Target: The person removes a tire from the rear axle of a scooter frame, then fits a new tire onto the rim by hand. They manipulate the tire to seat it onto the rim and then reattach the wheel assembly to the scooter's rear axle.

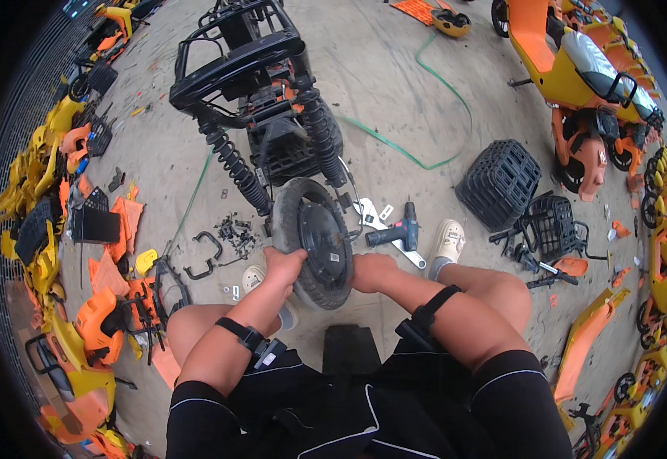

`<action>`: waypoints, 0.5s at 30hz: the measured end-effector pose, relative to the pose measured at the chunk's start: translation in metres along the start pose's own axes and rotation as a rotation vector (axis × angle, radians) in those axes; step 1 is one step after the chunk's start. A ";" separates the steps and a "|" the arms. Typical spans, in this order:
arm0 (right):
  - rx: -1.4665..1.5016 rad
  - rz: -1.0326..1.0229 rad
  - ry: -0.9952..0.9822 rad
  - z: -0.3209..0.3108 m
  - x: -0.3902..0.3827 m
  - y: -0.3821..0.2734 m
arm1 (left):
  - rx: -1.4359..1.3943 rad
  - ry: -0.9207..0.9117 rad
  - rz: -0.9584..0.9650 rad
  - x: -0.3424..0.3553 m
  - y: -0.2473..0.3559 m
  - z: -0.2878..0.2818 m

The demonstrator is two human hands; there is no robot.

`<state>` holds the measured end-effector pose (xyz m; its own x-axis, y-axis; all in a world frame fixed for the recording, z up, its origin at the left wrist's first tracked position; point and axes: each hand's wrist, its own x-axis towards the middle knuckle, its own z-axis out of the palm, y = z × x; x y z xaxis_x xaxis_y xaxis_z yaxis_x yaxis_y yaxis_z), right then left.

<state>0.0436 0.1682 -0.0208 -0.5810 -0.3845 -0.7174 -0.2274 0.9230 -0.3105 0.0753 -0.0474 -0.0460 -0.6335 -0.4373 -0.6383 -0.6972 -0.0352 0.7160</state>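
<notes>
Between my knees is a scooter wheel (326,245) with a black hub and a dusty tyre, tilted a little. My left hand (284,268) is closed on the tyre's left side, thumb against it. On the right side my right hand (374,273) holds the tyre, its fingertips partly hidden. The wheel sits at the rear of a stripped black scooter frame (234,67), below two coil-spring shock absorbers (235,164). A cable runs beside the wheel on the right. I cannot tell whether the axle is fastened to the frame.
Right of the wheel lie a cordless drill (404,229) and a large silver wrench (416,258). Small bolts and parts (234,233) lie left. Black crates (499,183) and an orange-yellow scooter (555,65) stand right. A green hose (395,145) crosses the floor; orange panels (100,321) pile left.
</notes>
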 end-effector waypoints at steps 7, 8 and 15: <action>0.020 0.085 0.144 -0.001 0.043 0.009 | 0.122 0.038 0.007 -0.021 -0.010 0.015; 0.021 0.107 0.213 0.007 0.057 0.017 | 0.153 0.038 -0.003 -0.023 -0.014 0.018; -0.301 -0.026 0.400 0.036 0.097 0.040 | 0.226 0.050 0.071 -0.045 -0.041 0.031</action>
<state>0.0064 0.1667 -0.1257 -0.8129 -0.4251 -0.3982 -0.4272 0.8998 -0.0886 0.1220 0.0016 -0.0560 -0.6699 -0.4759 -0.5698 -0.7126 0.1968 0.6734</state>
